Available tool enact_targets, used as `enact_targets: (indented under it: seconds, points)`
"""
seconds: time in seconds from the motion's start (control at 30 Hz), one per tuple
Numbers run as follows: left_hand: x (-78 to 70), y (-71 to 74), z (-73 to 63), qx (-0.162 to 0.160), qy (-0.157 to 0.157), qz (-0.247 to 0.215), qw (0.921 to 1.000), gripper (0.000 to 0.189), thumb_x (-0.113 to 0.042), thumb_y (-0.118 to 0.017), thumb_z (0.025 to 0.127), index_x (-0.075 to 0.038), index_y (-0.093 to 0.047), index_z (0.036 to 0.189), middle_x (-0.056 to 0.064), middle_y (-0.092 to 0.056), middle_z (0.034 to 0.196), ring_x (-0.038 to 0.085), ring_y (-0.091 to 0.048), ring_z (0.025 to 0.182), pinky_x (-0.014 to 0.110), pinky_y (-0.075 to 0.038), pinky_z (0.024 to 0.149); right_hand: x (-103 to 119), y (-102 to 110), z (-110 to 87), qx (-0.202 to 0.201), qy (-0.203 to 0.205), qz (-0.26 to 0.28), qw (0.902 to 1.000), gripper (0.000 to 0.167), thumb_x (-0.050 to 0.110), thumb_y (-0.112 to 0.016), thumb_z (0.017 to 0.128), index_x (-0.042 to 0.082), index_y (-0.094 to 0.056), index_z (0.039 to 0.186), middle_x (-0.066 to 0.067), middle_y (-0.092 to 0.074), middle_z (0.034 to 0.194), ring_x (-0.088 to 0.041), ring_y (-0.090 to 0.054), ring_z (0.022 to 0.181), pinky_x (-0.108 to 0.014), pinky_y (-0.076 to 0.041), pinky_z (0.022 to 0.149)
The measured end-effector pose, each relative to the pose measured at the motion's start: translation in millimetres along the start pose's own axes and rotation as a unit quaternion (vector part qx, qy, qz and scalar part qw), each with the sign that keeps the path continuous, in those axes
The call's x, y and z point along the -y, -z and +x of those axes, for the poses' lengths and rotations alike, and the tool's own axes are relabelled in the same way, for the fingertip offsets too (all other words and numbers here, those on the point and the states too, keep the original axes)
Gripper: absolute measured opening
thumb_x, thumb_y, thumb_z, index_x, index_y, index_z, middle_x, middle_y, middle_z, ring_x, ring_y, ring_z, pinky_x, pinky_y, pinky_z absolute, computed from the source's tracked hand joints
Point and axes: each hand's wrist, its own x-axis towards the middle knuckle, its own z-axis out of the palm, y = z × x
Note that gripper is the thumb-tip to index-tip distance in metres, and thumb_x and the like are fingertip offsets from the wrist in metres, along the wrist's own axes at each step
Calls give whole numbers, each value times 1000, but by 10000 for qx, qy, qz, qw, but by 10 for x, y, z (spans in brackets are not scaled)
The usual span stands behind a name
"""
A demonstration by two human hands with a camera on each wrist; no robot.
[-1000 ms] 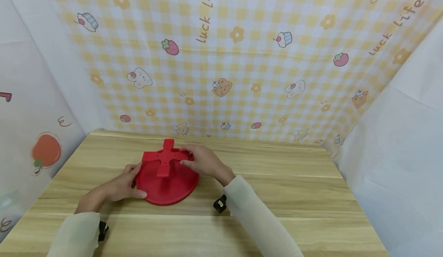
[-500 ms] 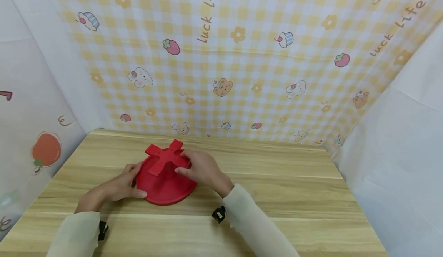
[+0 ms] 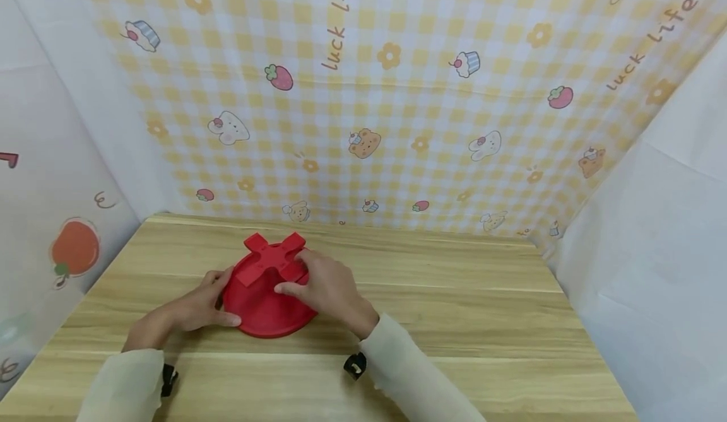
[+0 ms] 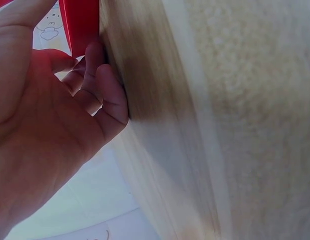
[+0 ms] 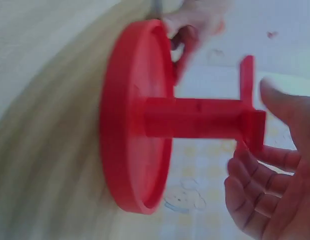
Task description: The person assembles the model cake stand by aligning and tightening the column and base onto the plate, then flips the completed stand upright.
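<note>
A red stand has a wide round base (image 3: pixel 267 318) with a raised lip, a central post (image 5: pixel 195 117) and a four-armed cross top (image 3: pixel 272 258). In the head view it sits upright on the left half of the wooden table. My left hand (image 3: pixel 195 305) grips the near left part of the base's rim, thumb on the near edge and fingers around the far side. My right hand (image 3: pixel 332 286) holds the lower right arm of the cross between thumb and index finger. The right wrist view shows that hand's other fingers curled below the cross.
The wooden table (image 3: pixel 454 321) extends to the right of the stand. A yellow checked cloth (image 3: pixel 420 113) hangs behind it, with white sheets on both sides. Black straps sit at both wrists.
The cross top has turned clockwise, from square-on to diagonal. My right hand has swung toward me and slightly left with it. The left hand stays at the rim.
</note>
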Motion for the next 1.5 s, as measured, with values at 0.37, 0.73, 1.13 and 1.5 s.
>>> enact_targets:
  seconds: [0.37,0.73,1.13,1.5]
  points:
    - [5,-23,19,91,-161,68,9998,116,-36,-81,81,12,-4,153,30,-22,140,51,-32,126,61,-44,101,-443,118,409,383,1050,815,9904,50,14,-58,100,7,-43,147,-10,-46,150,-25,-48,135,-36,-45,108]
    - [7,-11,0,69,-123,43,9999,116,-35,-81,81,11,-3,154,30,-21,141,52,-31,129,62,-42,102,-463,23,462,866,1024,1529,9791,49,4,-54,101,8,-42,148,-7,-53,141,-21,-54,128,-24,-51,97]
    - [56,1,10,69,-174,108,9998,118,-41,-80,82,11,-1,153,30,-20,140,52,-30,126,60,-47,98,-453,75,324,650,960,1081,9874,37,17,-60,100,8,-57,136,-6,-57,129,-17,-61,107,-18,-53,84]
    - [101,12,29,92,-154,174,9997,121,-48,-79,79,5,-2,156,29,-22,141,51,-30,128,54,-51,96,-386,59,199,430,903,811,9917,31,23,-71,94,10,-64,121,0,-61,114,-12,-62,94,-16,-54,74]
